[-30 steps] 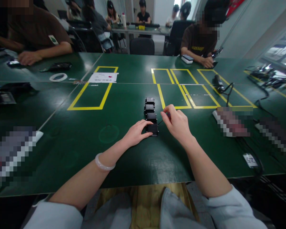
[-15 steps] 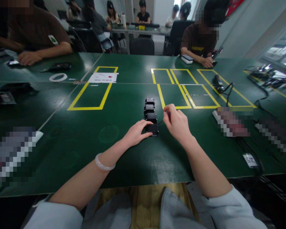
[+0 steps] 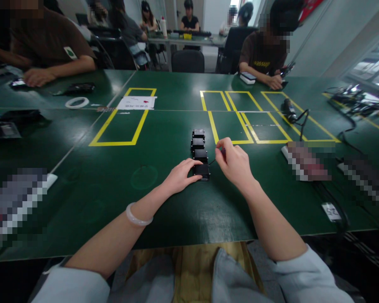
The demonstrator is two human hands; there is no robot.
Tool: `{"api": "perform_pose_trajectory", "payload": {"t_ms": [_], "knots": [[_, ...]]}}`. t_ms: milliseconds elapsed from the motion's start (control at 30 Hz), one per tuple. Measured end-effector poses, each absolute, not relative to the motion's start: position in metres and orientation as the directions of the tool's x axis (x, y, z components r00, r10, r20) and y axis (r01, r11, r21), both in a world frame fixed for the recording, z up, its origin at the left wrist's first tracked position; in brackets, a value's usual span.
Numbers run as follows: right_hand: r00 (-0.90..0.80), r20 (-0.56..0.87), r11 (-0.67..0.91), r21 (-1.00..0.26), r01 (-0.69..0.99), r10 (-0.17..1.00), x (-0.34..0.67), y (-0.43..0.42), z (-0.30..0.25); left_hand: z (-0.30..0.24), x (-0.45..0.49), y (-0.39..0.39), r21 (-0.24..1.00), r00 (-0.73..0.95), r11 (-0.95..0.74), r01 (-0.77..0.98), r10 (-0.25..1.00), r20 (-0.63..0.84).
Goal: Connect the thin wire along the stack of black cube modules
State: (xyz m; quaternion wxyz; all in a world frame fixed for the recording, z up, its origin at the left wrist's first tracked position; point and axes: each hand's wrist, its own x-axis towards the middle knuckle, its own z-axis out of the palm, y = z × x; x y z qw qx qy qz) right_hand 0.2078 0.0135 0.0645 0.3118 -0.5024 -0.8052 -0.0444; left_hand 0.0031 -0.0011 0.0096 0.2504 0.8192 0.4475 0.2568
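A row of black box-shaped parts (image 3: 199, 143) with small pins or screws at their corners runs away from me on the green table. At the near end is another black box-shaped part (image 3: 202, 170), and my left hand (image 3: 180, 174) grips its left side between thumb and fingers. Just to its right, my right hand (image 3: 233, 162) is closed in a pinch on a thin dark tool (image 3: 212, 161). The tool's shaft slants down toward the right side of that near part. Most of its handle is hidden by my fingers, and whether the tip touches cannot be made out.
Yellow tape outlines (image 3: 113, 144) mark the green table (image 3: 189, 219). A paper sheet (image 3: 137, 102) and a tape roll (image 3: 77, 102) lie left of the row. Rightward are a black cylindrical device (image 3: 289, 110), cables and a blurred-out box (image 3: 306, 162). Co-workers sit across the table.
My right fingertips have shifted very slightly to the left with the tool. The left hand and the black parts stay where they were.
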Motion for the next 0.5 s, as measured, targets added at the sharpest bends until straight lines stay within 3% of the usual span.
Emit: {"api": "perform_pose_trajectory", "payload": {"t_ms": [500], "knots": [[-0.300,0.531,0.486,-0.253,0.837,0.792,0.2071,0.0150,0.0641,0.0081,0.0033,-0.0011,0.648,0.456,-0.469,0.600,0.866,0.205]]}}
